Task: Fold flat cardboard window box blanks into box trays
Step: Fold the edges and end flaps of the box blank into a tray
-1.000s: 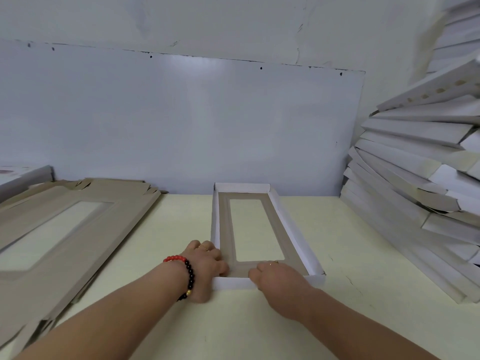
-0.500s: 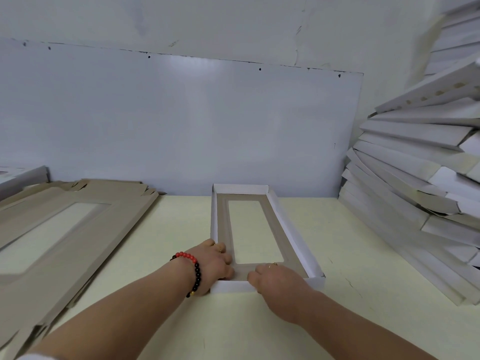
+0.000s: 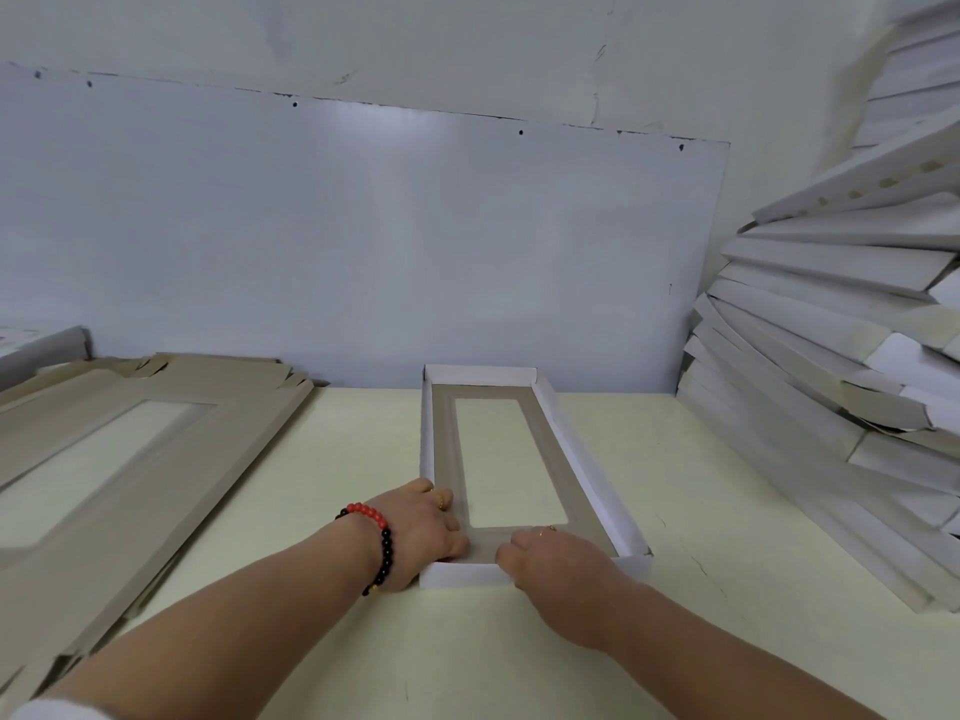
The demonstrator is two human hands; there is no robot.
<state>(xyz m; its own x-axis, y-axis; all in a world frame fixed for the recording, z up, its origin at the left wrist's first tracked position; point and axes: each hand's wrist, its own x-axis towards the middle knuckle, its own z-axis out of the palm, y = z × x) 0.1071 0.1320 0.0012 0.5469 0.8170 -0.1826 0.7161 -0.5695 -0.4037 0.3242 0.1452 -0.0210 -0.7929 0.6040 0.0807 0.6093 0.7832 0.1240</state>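
Brown cardboard blanks (image 3: 124, 459) with window cut-outs lie in a flat stack at the left of the pale yellow table (image 3: 343, 459). Just right of them, the left hand (image 3: 421, 532), a red and black bead bracelet (image 3: 376, 543) at its wrist, curls its fingers over the near left corner of the box tray (image 3: 587, 475), gripping the wall there. The tray sits in the middle of the table, white walls upright, brown floor with a window. The right hand (image 3: 556, 558) curls over the tray's near wall, fingers inside, holding it. White folded trays (image 3: 831, 387) are piled slanting at the far right against the wall.
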